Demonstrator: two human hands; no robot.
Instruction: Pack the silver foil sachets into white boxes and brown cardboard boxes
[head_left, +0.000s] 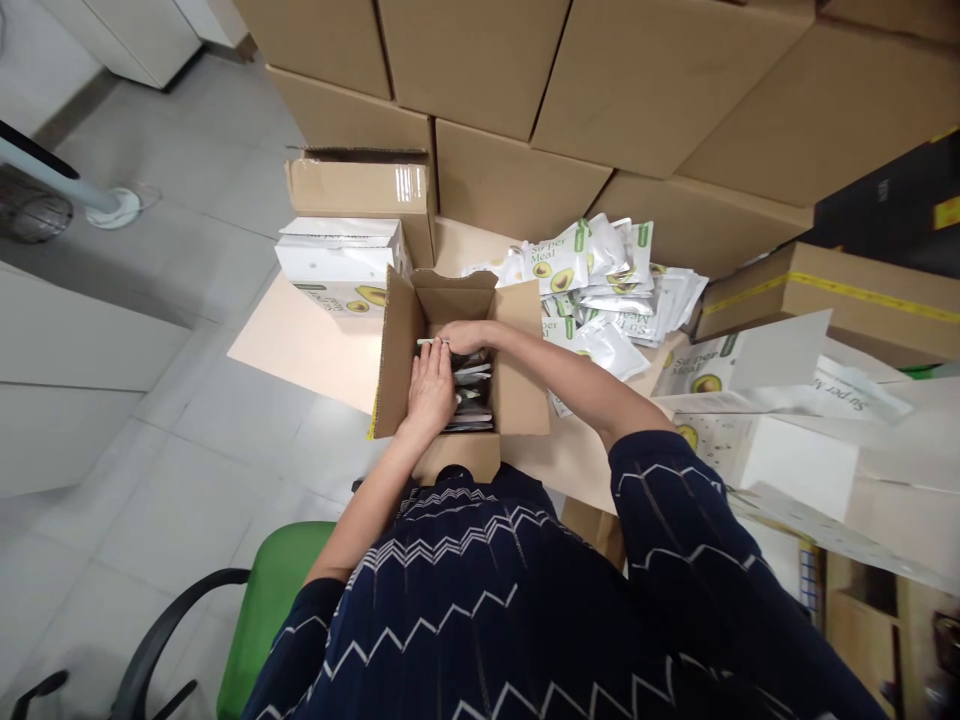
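Note:
An open cardboard box [523, 385] stands at the table's near edge, its flaps spread outward. Packets [472, 396] are lined up on edge inside it. My left hand [432, 384] reaches over the box's left side, fingers stretched out and resting at the packets. Beside its fingertips, a thin white edge of one packet shows. My right hand [463, 337] comes in from the right and dips into the far part of the box. Its fingers are mostly hidden, so I cannot see whether they grip a packet.
White avocado-print pouches [600, 280] lie piled behind the box on the right. A white printed carton [341, 250] and a brown box [360, 190] stand behind left. Large cartons [480, 60] are stacked at the back. Opened white cartons [795, 450] sit right; a green chair [274, 600] stands left.

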